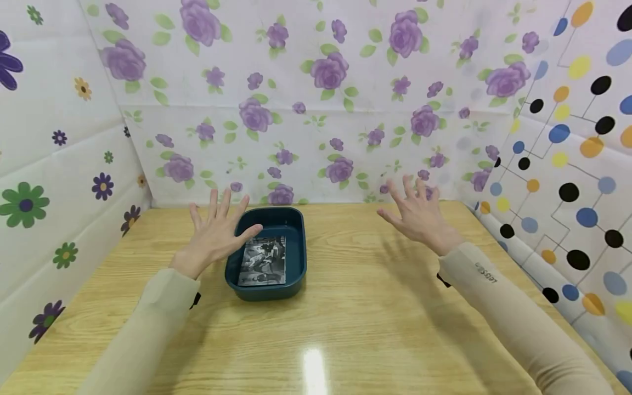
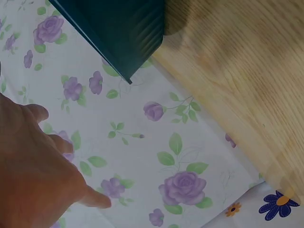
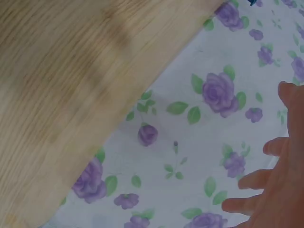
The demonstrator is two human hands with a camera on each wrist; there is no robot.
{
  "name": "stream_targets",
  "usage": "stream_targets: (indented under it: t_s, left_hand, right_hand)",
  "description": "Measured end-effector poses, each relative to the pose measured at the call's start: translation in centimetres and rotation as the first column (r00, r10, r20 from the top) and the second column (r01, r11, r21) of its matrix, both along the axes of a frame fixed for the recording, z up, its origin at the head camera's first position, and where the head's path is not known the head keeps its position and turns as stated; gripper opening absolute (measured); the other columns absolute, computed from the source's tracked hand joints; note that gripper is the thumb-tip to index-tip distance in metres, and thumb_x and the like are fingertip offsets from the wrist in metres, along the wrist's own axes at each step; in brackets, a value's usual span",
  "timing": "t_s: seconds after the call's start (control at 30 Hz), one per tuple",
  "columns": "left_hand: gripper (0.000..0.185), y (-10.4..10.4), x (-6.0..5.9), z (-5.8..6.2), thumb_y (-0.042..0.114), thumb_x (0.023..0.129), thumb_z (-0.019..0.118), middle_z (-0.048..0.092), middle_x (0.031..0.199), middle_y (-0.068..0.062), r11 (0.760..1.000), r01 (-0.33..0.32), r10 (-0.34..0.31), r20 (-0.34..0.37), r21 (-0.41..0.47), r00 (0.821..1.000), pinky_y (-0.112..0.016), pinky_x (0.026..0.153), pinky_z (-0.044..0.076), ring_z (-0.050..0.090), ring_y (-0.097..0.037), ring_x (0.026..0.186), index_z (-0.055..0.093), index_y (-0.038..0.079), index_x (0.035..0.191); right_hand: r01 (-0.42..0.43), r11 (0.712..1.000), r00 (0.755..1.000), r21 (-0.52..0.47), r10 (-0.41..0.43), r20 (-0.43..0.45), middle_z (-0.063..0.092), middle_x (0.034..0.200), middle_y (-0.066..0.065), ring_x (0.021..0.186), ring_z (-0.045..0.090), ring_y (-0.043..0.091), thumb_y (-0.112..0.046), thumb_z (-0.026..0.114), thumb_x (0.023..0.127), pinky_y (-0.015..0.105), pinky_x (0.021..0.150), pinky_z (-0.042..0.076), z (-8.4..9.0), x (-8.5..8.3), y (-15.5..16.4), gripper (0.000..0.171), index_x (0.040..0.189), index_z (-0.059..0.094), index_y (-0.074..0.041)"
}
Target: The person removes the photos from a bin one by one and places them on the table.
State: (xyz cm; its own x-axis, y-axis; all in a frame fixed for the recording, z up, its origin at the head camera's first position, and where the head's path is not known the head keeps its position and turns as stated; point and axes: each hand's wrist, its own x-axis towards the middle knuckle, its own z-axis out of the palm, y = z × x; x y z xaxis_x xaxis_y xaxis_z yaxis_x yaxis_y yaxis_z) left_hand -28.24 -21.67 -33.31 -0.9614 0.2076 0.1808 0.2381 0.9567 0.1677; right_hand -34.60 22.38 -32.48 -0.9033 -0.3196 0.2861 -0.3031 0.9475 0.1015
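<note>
A dark teal plastic bin (image 1: 271, 293) stands on the table left of centre. Flat inside it lies a black-and-white picture card (image 1: 264, 260), which could be one sheet or a stack. My left hand (image 1: 213, 241), fingers spread, is raised beside the bin, its thumb overlapping the opening in the head view. Out to the right, my right hand (image 1: 419, 219) is held above the table with its fingers spread as well, nothing in it. In the left wrist view, the bin's wall (image 2: 118, 33) shows above the left hand (image 2: 38, 166). Only the right hand (image 3: 273, 180) appears close up in the right wrist view.
The light wooden table (image 1: 355, 307) carries the bin. A white cloth with purple roses (image 1: 328, 71) hangs along the back edge. Flower-patterned cloth (image 1: 59, 181) borders the left side, and dotted cloth (image 1: 568, 164) the right.
</note>
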Motion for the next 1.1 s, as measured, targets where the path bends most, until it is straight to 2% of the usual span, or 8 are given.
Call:
stream_targets:
  t_s: [0.13, 0.23, 0.4, 0.53, 0.7, 0.8, 0.97, 1.1]
  left_hand:
    - [0.085, -0.5, 0.7, -0.2, 0.075, 0.092, 0.027, -0.020, 0.161, -0.012, 0.999, 0.007, -0.008, 0.031, 0.032, 0.999, -0.074, 0.101, -0.024, -0.031, -0.033, 0.144, -0.003, 0.028, 0.156]
    - [0.088, -0.7, 1.7, -0.7, 0.074, 0.092, 0.027, -0.020, 0.160, -0.016, 0.999, 0.007, -0.010, 0.060, 0.050, 0.998, -0.074, 0.102, -0.022, -0.026, -0.037, 0.146, -0.006, 0.024, 0.156]
    - [0.096, -0.6, 3.7, -2.2, 0.076, 0.090, 0.030, -0.011, 0.160, -0.025, 0.998, 0.022, -0.029, 0.124, 0.051, 0.992, -0.073, 0.105, -0.018, -0.012, -0.043, 0.148, -0.005, 0.015, 0.156]
    - [0.101, -0.5, 5.1, -3.5, 0.077, 0.089, 0.032, -0.002, 0.161, -0.025, 0.999, 0.028, -0.033, 0.150, 0.036, 0.988, -0.074, 0.107, -0.013, -0.005, -0.043, 0.149, 0.000, 0.009, 0.156]
    - [0.103, -0.4, 5.9, -4.5, 0.079, 0.087, 0.032, 0.001, 0.162, -0.021, 0.999, 0.035, -0.041, 0.182, 0.040, 0.983, -0.074, 0.108, -0.007, -0.001, -0.040, 0.150, 0.000, 0.009, 0.156]
    - [0.104, -0.4, 6.1, -4.9, 0.078, 0.087, 0.035, 0.000, 0.163, -0.018, 0.997, 0.038, -0.050, 0.190, 0.065, 0.980, -0.074, 0.108, -0.006, -0.001, -0.037, 0.151, -0.001, 0.009, 0.156]
    - [0.105, -0.8, 6.3, -5.4, 0.078, 0.087, 0.035, -0.001, 0.164, -0.013, 0.997, 0.016, -0.030, 0.172, 0.078, 0.985, -0.077, 0.106, -0.002, 0.002, -0.033, 0.152, 0.001, 0.006, 0.156]
    - [0.105, -1.1, 6.6, -5.7, 0.079, 0.087, 0.033, 0.000, 0.164, -0.013, 0.997, 0.007, -0.020, 0.178, 0.076, 0.984, -0.080, 0.103, 0.003, 0.003, -0.033, 0.152, 0.001, 0.006, 0.156]
  right_hand:
    - [-0.065, 0.997, 0.995, -0.032, 0.068, 0.077, 0.014, 0.159, 0.026, 0.143, 0.018, 0.050, -0.068, 0.033, 0.095, 0.072, 0.109, 0.017, 0.3, -0.1, -1.7, 0.080, 0.157, 0.010, -0.023]
    - [-0.150, 0.980, 0.971, -0.133, 0.172, 0.165, 0.015, 0.159, 0.027, 0.144, 0.020, 0.049, -0.064, 0.035, 0.097, 0.066, 0.113, 0.019, 0.8, -0.4, -3.7, 0.079, 0.157, 0.011, -0.019]
    - [-0.261, 0.878, 0.880, -0.402, 0.388, 0.275, 0.040, 0.151, 0.020, 0.136, 0.041, 0.040, -0.051, 0.043, 0.099, 0.056, 0.110, 0.035, 2.0, -1.5, -7.5, 0.064, 0.148, 0.038, -0.011]
    - [-0.318, 0.789, 0.817, -0.527, 0.510, 0.270, 0.068, 0.119, 0.009, 0.104, 0.064, 0.027, -0.040, 0.051, 0.100, 0.044, 0.092, 0.051, 2.2, -3.0, -11.1, 0.038, 0.120, 0.065, -0.012]
    - [-0.340, 0.718, 0.755, -0.607, 0.594, 0.279, 0.066, 0.079, 0.002, 0.063, 0.050, 0.016, -0.036, 0.057, 0.097, 0.031, 0.064, 0.045, 1.8, -4.9, -15.4, 0.025, 0.091, 0.070, -0.015]
    - [-0.328, 0.677, 0.725, -0.659, 0.628, 0.284, 0.064, 0.075, 0.007, 0.062, 0.047, 0.019, -0.036, 0.060, 0.095, 0.030, 0.062, 0.044, 1.5, -5.6, -17.8, 0.025, 0.086, 0.069, -0.014]
    - [-0.293, 0.614, 0.655, -0.733, 0.688, 0.314, 0.067, 0.095, 0.023, 0.086, 0.062, 0.037, -0.032, 0.065, 0.093, 0.041, 0.081, 0.055, 0.6, -6.4, -21.4, 0.028, 0.090, 0.074, -0.006]
    - [-0.309, 0.618, 0.611, -0.723, 0.712, 0.347, 0.066, 0.094, 0.020, 0.094, 0.063, 0.042, -0.029, 0.066, 0.093, 0.044, 0.085, 0.055, -0.4, -6.7, -23.6, 0.028, 0.086, 0.071, -0.003]
